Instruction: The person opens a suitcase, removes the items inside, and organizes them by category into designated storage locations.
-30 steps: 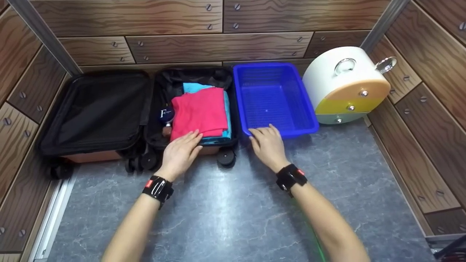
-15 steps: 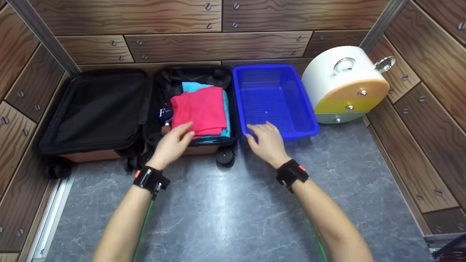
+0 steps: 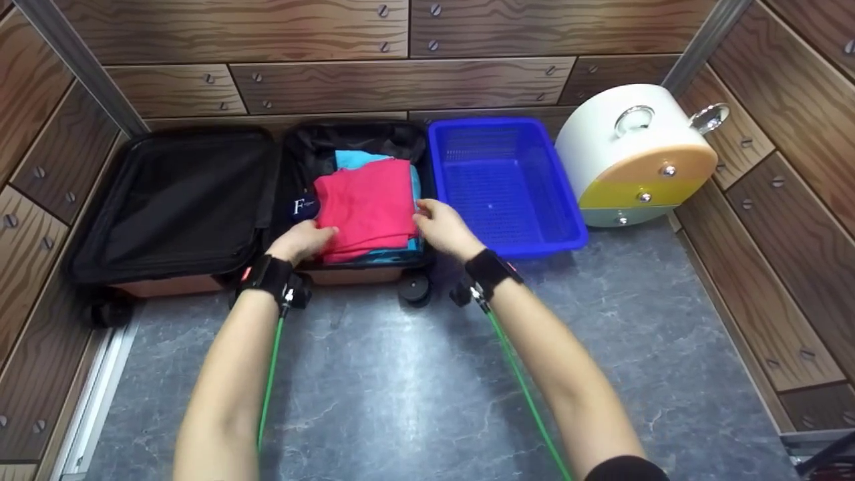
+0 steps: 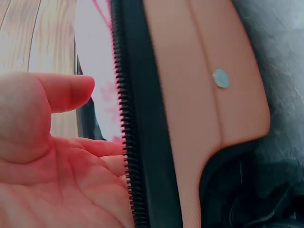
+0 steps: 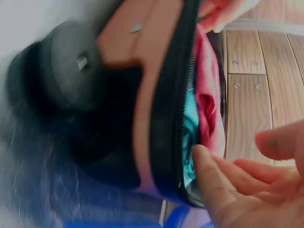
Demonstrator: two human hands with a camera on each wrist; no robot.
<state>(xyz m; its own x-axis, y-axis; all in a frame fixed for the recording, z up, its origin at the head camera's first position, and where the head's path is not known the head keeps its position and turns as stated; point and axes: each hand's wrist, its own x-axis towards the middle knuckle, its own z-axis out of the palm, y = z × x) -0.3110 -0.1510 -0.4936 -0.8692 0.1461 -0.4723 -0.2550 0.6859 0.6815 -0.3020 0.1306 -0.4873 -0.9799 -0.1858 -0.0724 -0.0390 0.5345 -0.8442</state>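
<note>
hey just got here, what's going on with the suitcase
A person has both hands at a folded red cloth in the right half of an open suitcase. The left hand is at its left edge and the right hand at its right; neither plainly grips it. The red cloth lies on top of a light blue cloth. To the suitcase's right stand a blue basket and a white drawer box.

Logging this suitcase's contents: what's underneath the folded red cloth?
Blue fabric shows beneath the folded red cloth, peeking out along its far, right and near edges. The middle is covered, so anything else under there can't be seen.
</note>
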